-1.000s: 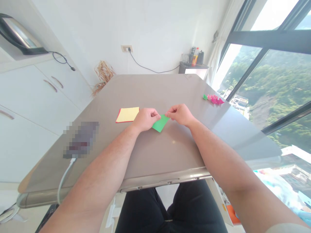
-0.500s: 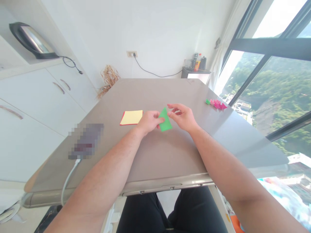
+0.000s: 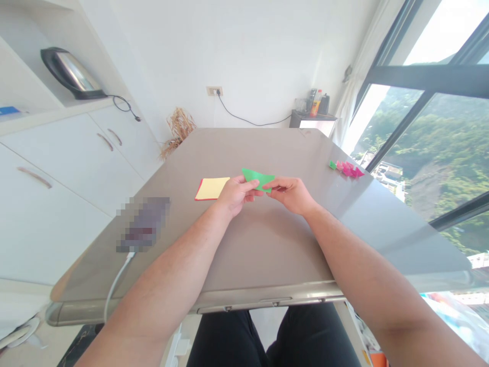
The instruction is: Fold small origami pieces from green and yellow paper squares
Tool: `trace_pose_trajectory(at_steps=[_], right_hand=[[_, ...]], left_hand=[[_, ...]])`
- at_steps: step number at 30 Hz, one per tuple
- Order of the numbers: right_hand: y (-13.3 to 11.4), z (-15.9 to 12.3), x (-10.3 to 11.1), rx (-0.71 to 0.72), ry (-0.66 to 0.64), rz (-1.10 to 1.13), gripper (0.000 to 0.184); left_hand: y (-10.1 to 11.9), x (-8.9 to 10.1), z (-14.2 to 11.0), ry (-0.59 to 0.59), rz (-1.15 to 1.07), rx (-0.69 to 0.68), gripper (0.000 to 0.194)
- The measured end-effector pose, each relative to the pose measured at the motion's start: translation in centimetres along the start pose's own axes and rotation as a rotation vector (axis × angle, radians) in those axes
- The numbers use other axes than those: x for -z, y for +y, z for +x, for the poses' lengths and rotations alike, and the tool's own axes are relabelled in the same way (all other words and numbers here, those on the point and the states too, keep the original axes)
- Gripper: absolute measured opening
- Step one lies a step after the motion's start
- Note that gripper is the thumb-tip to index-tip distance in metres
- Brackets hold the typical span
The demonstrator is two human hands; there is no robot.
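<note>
A folded piece of green paper (image 3: 259,178) is held up above the middle of the table, between both hands. My left hand (image 3: 237,194) grips its left part, thumb on top and fingers underneath. At its right end, my right hand (image 3: 288,192) pinches the paper between thumb and fingers. Just left of my left hand lies a stack of square paper (image 3: 211,188), pale yellow on top with a red edge; my hand covers part of its right side.
Small folded paper pieces (image 3: 347,169), pink and green, sit near the table's right edge. A pixelated phone-like object (image 3: 144,224) with a white cable (image 3: 114,280) lies at left. The grey table's (image 3: 267,255) front edge runs above my lap. A kettle (image 3: 72,74) stands on the left counter.
The green paper has turned from an upright triangle to a wider, flatter position. My right hand, formerly beside it with fingers apart, now pinches its right end. The view shifted slightly.
</note>
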State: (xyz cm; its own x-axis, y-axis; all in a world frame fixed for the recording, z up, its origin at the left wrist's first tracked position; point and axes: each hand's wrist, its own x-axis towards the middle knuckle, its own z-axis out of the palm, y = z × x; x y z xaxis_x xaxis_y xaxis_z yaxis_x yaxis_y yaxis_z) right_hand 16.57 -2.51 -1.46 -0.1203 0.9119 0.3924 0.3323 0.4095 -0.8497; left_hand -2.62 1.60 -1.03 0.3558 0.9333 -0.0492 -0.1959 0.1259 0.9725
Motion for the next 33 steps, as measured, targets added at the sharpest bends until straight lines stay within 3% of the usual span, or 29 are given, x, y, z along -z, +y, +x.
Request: trace_pose_trajectory(at_steps=[3, 12, 22, 33], right_hand=[[0.1, 0.1, 0.2, -0.055, 0.004, 0.075, 0.015], [-0.4, 0.2, 0.8, -0.118, -0.055, 0.194, 0.02], [-1.0, 0.1, 1.2, -0.122, -0.117, 0.254, 0.025], [-0.9, 0.2, 1.7, -0.176, -0.132, 0.18, 0.034]], left_hand=[[0.1, 0.2, 0.0, -0.075, -0.047, 0.034, 0.034], [0.1, 0.1, -0.3, -0.132, 0.014, 0.074, 0.03], [0.2, -0.9, -0.7, -0.058, 0.104, -0.019, 0.021], [0.1, -1.8, -1.1, 0.0, 0.129, -0.019, 0.02]])
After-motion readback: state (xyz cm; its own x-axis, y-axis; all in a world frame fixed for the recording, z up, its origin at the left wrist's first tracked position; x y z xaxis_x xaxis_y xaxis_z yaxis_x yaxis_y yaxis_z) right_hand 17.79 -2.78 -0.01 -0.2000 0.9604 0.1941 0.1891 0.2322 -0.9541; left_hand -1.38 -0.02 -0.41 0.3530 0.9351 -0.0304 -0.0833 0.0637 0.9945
